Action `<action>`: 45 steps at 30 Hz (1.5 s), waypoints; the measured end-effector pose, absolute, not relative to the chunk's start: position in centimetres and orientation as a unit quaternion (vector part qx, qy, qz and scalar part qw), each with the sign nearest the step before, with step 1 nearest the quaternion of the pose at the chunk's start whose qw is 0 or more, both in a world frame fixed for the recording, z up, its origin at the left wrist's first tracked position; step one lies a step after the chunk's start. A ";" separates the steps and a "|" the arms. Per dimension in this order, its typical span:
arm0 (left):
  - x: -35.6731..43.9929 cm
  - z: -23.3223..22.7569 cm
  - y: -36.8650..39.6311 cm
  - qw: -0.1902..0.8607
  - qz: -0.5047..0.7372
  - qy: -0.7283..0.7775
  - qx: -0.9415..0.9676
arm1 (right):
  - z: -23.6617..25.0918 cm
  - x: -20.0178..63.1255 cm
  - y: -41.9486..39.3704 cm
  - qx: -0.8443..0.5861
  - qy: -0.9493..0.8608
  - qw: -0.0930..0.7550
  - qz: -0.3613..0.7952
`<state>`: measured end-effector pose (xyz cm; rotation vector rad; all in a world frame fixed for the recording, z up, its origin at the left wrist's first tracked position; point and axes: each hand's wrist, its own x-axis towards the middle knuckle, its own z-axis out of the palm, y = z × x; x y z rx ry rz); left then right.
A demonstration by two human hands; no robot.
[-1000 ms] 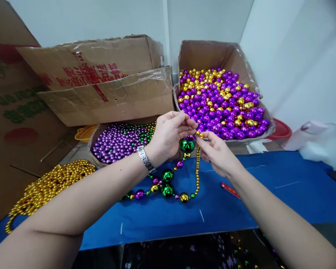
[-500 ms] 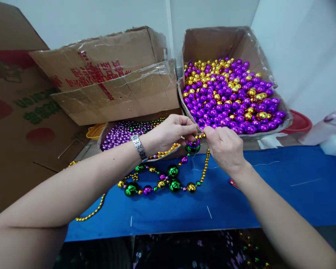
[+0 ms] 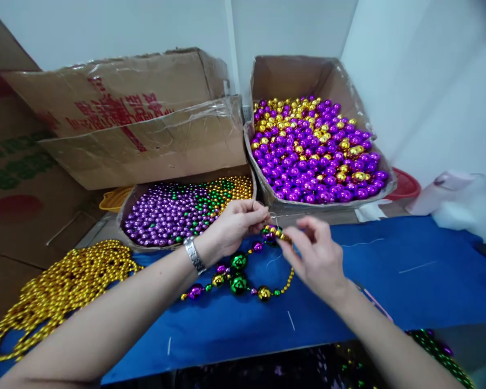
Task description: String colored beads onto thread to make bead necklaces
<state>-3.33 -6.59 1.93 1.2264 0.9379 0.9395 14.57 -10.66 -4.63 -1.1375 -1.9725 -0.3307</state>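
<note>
A bead necklace point(image 3: 238, 283) of large green, purple and gold balls lies on the blue cloth, its upper end lifted between my hands. My left hand point(image 3: 241, 224), with a metal watch point(image 3: 194, 255) on its wrist, is closed in a pinch at that end, beside a purple and green ball. Fine clear thread shows near its fingertips. Just to the right, my right hand point(image 3: 316, 259) grips the small gold beads point(image 3: 283, 235) of the strand between thumb and fingers, with the upper fingers partly raised and slightly blurred. Its exact fingertip contact is partly hidden.
Behind my hands stand a carton of purple and gold balls point(image 3: 324, 197) and a carton of small lilac, green and gold beads point(image 3: 125, 227). A heap of gold bead strands point(image 3: 65, 286) lies left. A thin pinkish tool point(image 3: 376, 303) lies by my right forearm.
My right hand has drawn slightly away from the left, its upper fingers lifting. The left still pinches the strand's end. The view has shifted, bringing the gold heap into sight.
</note>
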 end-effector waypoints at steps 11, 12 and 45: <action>-2.3 -1.2 -9.9 0.545 0.365 0.416 0.631 | -6.4 12.4 -11.9 -0.430 -0.477 0.547 0.537; -2.3 -1.4 -10.2 0.542 0.361 0.415 0.636 | -6.5 12.2 -11.7 -0.425 -0.465 0.554 0.544; -5.2 -4.7 -11.0 0.239 0.388 0.409 0.791 | -4.7 15.3 -7.7 -0.376 -0.780 0.265 0.424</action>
